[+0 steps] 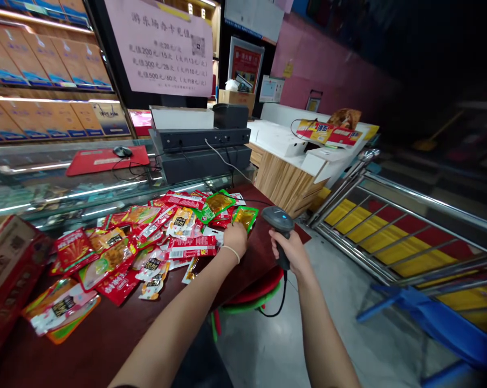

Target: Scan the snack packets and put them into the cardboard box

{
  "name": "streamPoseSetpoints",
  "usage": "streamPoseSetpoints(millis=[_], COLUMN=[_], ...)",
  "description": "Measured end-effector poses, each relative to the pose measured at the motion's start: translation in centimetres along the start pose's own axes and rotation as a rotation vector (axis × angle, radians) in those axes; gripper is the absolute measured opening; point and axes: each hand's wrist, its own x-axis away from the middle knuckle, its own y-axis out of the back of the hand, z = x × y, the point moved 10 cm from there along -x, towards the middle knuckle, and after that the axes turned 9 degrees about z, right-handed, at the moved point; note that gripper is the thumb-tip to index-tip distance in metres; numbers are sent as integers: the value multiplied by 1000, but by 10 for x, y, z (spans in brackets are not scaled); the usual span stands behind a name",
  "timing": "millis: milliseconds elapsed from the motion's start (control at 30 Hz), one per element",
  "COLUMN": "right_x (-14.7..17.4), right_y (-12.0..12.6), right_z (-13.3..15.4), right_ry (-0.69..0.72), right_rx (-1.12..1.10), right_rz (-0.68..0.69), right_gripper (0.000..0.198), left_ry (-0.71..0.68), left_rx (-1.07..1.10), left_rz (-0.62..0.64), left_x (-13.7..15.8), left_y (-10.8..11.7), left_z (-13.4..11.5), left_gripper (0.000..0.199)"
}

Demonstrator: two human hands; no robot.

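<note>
My right hand (290,249) is closed around the grip of a black barcode scanner (278,221), its head with a blue light pointing toward the counter and its cable hanging down. My left hand (235,235), a thin band at the wrist, rests fingers-down on snack packets at the right end of a spread pile. It touches a green-edged packet (246,216) and a red packet with a white label (192,246). Several red, green and orange snack packets (146,242) lie scattered across the dark red counter top (117,328).
A red carton (6,264) stands at the counter's left. Behind are a glass display case (65,188), a red mouse pad with a mouse (122,152), black register boxes (203,148) and a pink price sign (162,46). Right: metal railing (389,226), blue plastic furniture (437,318), stools (255,296).
</note>
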Motion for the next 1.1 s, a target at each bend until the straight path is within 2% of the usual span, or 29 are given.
streamPoseSetpoints(millis=[100,200,300,400,500,667,800,967,1100], right_x=[5,13,19,23,29,43,49,46,45], right_y=[-2,-7,-20,-46,-91,-185,-252,-301,-311], right_z=[7,16,24,35,45,46,35,32,32], right_ry=[22,70,121,173,196,121,74,96,87], right_rx=[-4,-9,47,93,141,135,96,125,167], right_rz=[-12,-13,20,81,199,392,489,592,604], right_gripper=[34,32,35,39,41,35,32,32,32], left_ry=[-16,-70,-94,-89,-33,80,140,221,222], left_rx=[108,422,724,1041,1355,1389,1365,1348,1411], left_rz=[-4,-142,-281,-242,-215,-383,-534,-637,-647], left_x=[9,29,61,94,133,202,235,245,246], left_y=[11,39,64,69,69,80,87,89,86], left_z=[14,42,89,141,197,287,334,355,359], left_gripper=[37,43,40,43,56,54,53,50,49])
